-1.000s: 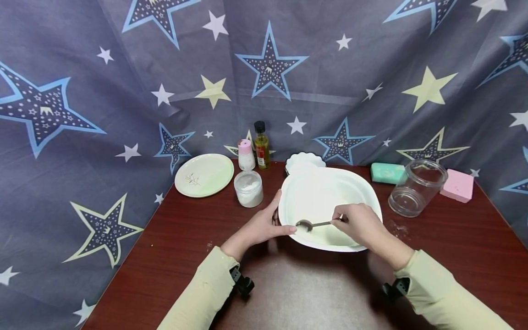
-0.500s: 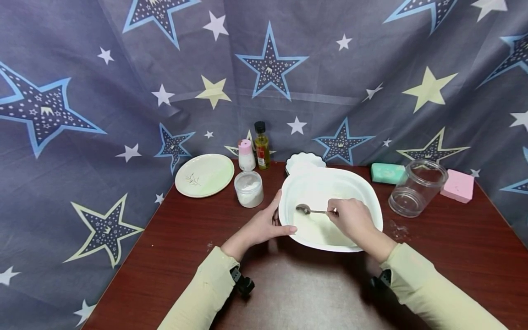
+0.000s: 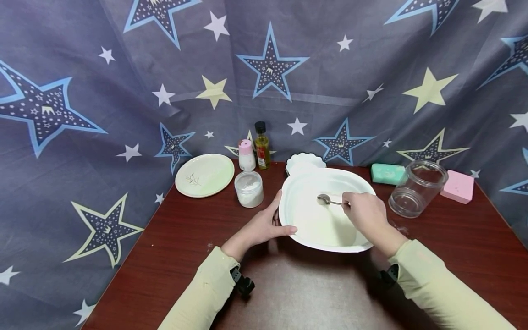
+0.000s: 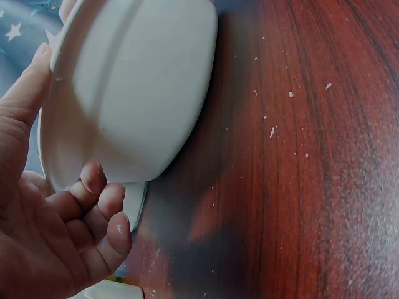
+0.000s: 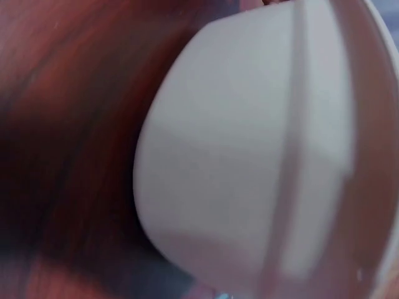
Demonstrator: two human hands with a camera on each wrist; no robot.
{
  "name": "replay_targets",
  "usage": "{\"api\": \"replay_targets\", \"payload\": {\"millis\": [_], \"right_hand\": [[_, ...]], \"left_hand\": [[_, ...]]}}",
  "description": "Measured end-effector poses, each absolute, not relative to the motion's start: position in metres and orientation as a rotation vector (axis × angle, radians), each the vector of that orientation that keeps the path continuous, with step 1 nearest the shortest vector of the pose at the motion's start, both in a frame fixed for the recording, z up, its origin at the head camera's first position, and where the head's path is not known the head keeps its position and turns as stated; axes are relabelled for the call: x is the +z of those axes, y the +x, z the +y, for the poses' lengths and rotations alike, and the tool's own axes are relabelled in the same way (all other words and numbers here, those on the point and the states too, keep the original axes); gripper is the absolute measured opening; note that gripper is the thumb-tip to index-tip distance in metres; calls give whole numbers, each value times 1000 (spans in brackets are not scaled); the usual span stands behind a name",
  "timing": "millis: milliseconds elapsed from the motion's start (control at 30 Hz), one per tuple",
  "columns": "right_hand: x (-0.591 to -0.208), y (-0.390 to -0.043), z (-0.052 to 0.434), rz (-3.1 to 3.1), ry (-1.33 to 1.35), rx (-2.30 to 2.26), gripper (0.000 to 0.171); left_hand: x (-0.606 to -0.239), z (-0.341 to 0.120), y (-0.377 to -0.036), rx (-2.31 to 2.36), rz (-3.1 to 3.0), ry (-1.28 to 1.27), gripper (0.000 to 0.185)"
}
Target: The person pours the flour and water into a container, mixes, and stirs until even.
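Note:
A white oval basin (image 3: 321, 247) stands on the table, with pale white contents covering its bottom. My left hand (image 3: 264, 224) holds its left rim, thumb over the edge. In the left wrist view the other fingers of the left hand (image 4: 62, 230) are bent beside the basin's outer wall (image 4: 143, 81). My right hand (image 3: 367, 213) grips a metal spoon (image 3: 324, 199) by its handle, the spoon's bowl over the middle of the basin. The right wrist view is filled by the basin's outer wall (image 5: 218, 143); the spoon is hidden there.
Left of the basin are a jar of white powder (image 3: 249, 195), a pink-capped shaker (image 3: 246, 158), an oil bottle (image 3: 262, 149) and a plate (image 3: 206, 176). A scalloped white dish (image 3: 305, 161) sits behind. Rightward stand a clear jar (image 3: 410, 197), a green block (image 3: 387, 173) and a pink block (image 3: 458, 185).
The spoon has moved from the basin's near left side, first away from me, then right to the middle. My right hand has travelled with it; the left hand has stayed on the rim.

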State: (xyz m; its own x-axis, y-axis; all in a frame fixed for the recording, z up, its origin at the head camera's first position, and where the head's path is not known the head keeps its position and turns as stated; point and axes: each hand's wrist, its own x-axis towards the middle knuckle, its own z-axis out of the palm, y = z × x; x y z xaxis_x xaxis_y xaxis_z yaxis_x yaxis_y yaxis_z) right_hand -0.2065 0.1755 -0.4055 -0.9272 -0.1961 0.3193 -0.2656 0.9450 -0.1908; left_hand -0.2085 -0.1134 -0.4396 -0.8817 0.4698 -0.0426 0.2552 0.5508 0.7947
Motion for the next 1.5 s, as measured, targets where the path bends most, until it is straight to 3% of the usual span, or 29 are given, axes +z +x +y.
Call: {"api": "replay_targets", "payload": {"millis": [567,967,1500], "right_hand": [[-378,-190,207,-2839,448,254,33],[-357,-185,225,-3087,487,396,16],[-362,-180,231,-3234,563,693,11]], "left_hand": [[-438,-114,-208,1269,2517,611,111],[-439,-114,-209,1261,2521,611,111],[-439,-113,-208,1273,2514,616,111]]}}
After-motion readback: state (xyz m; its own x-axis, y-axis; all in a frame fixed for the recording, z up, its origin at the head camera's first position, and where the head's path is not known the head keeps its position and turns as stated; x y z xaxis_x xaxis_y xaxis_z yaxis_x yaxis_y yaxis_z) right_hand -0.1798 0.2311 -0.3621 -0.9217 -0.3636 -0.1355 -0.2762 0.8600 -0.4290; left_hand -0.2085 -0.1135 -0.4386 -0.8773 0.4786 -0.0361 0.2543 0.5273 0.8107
